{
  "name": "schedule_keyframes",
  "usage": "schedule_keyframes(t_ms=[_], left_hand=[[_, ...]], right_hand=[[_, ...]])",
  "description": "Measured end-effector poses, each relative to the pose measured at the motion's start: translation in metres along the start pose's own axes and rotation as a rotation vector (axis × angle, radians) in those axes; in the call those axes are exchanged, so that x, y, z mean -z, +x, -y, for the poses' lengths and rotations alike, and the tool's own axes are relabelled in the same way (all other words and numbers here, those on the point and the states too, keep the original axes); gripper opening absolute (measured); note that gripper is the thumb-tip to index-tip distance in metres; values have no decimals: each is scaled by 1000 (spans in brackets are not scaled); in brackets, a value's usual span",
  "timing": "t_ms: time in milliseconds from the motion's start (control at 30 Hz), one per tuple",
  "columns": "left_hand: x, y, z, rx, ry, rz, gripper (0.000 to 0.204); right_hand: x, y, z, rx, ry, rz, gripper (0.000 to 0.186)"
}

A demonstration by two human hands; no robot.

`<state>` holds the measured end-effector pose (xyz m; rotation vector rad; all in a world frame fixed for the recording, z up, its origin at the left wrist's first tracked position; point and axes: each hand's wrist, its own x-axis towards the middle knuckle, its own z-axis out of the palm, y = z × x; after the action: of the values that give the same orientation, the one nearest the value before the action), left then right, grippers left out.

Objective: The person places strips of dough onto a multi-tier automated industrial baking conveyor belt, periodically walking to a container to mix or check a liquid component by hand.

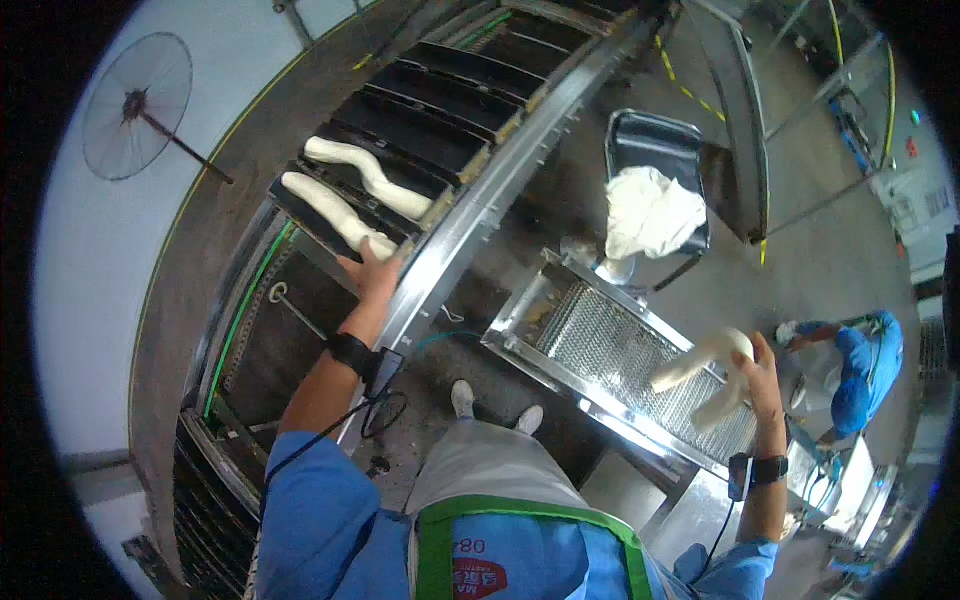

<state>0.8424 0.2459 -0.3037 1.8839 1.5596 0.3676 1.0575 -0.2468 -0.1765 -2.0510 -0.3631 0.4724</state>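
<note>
White dough rolls (374,178) lie side by side on black trays (425,130) beside a metal rail (478,208), as an aproned worker (495,465) stands between the tray line and a metal bench (605,335). The upper roll (374,178), bent in a shallow S, stretches from near its tray's left end toward the rail edge; the lower roll (330,208) runs alongside, its rail-side end under the fingers of the left hand (372,275), though whether they grip or merely rest cannot be told. The fingers of the right hand (762,375) curl around more dough (690,368), one folded length or two, above the bench's right end. Two rolls appear placed; the held load seemingly remains to be laid.
</note>
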Motion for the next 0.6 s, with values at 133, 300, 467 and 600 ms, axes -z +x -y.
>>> schedule_keyframes(t_ms=[133,300,467,600], left_hand=[[0,-8,-4,-48,87,-58,72],[7,-17,0,-61,1,-53,69],[10,-24,-3,-88,-50,4,73],[4,-17,16,-156,-175,-11,71]], right_hand=[[-76,52,105,183,125,221,31],[-169,118,234,485,301,333,28],[-261,202,282,503,146,488,43],[-302,215,266,624,224,428,42]])
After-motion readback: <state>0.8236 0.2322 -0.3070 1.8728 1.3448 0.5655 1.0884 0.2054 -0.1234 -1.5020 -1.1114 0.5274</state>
